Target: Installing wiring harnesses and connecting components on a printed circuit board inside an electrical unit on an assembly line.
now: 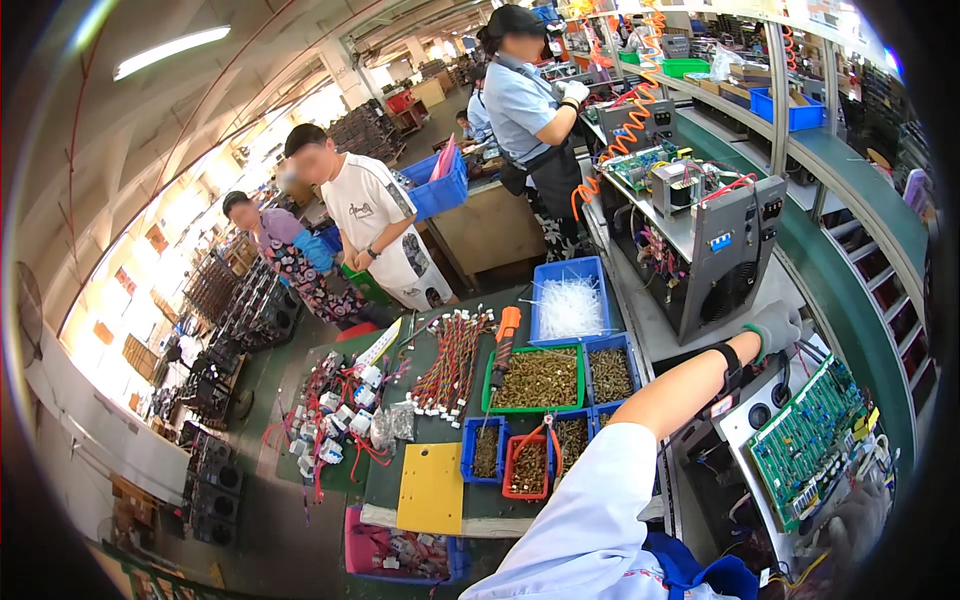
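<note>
at four o'clock, the gray-gloved right hand (858, 520) is held close by wires (885, 460) at the green circuit board (805, 440), which is tilted on a white panel (738, 440); its grip cannot be told. at three, the left hand (777, 330) is stretched past the board, finger state likewise hidden. at five, a green bin (535, 409) is filled with small metal parts (535, 382). beyond, at twelve, a capped co-worker (528, 110) is seen.

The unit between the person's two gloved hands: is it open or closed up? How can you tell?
Open: its green circuit board is uncovered, with wires in plain view beside it.
</note>
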A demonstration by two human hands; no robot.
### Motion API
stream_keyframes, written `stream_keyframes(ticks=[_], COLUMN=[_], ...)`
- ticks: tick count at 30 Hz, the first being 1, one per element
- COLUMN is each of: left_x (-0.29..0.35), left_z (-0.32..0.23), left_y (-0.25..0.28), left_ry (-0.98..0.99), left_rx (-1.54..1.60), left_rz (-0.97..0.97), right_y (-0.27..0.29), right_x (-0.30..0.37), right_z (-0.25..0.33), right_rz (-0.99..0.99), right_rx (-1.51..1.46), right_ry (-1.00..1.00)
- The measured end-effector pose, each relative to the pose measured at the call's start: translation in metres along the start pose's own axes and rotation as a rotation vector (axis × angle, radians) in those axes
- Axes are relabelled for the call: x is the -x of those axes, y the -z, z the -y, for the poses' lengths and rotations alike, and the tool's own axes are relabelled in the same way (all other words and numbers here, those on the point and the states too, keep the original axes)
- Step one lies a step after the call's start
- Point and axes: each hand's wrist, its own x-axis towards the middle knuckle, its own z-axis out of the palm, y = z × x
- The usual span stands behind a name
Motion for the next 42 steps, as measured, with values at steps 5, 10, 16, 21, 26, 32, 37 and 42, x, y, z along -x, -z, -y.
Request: stream_keyframes(ticks=[5, 10, 16, 21, 26, 32, 37, 42], left_x=[-0.008, 0.003, -0.007, -0.026, -0.040, -0.067, -0.074, -0.077], left_z=[-0.015, -0.003, -0.042, -0.050, -0.048, -0.038, -0.066, -0.071], left_y=[-0.017, 0.019, 0.014, 0.003, -0.024, -0.039, -0.019, -0.003], left_ry=[0.091, 0.143, 0.012, -0.034, 0.090, -0.152, -0.058, 0.142], left_rx=[0.759, 0.964, 0.535, 0.296, 0.674, -0.107, -0.323, 0.053], left_rz=[0.273, 0.283, 0.346, 0.276, 0.413, 0.265, 0.603, 0.761], right_y=[0.018, 0.022, 0.029, 0.025, 0.018, 0.025, 0.024, 0.025], right_x=[0.006, -0.034, -0.011, -0.008, -0.010, -0.013, -0.015, -0.015], right_z=[0.003, -0.008, -0.008, -0.010, -0.016, -0.015, -0.020, -0.018], right_rz=[0.127, 0.343, 0.252, 0.268, 0.281, 0.286, 0.279, 0.280], right_rx=[0.148, 0.136, 0.113, 0.140, 0.099, 0.080, 0.016, -0.002], right_ry=[-0.058, 0.043, 0.032, 0.017, 0.050, 0.032, 0.033, 0.021])
